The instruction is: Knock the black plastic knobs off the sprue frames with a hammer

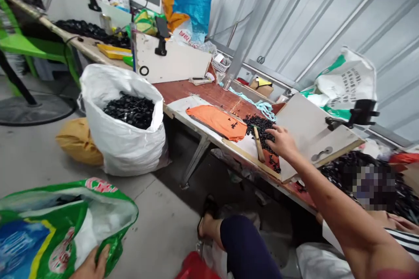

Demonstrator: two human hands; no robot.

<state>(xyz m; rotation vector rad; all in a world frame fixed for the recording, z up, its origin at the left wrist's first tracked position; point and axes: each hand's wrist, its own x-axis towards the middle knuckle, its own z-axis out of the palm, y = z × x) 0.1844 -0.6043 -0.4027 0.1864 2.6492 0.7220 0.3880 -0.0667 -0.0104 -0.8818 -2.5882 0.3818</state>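
My left hand (92, 266) is closed on the rim of a green plastic bag (81, 213) at the lower left. The bag's mouth gapes, and some black material shows inside. My right arm stretches over to the table, where my right hand (282, 140) is at the edge of a pile of small black parts (260, 125). Its fingers are apart, and I see nothing held in them. Just left of that hand lies a tool with a wooden handle (258, 144). An orange cloth (212, 120) with a few black parts on it lies further left.
A white sack (131, 157) filled with black pieces stands on the floor beside the table (199, 89). White boards (176, 61) divide the tabletop. To the right sits a co-worker (376, 218) near a black heap. A green chair (36, 48) is at far left.
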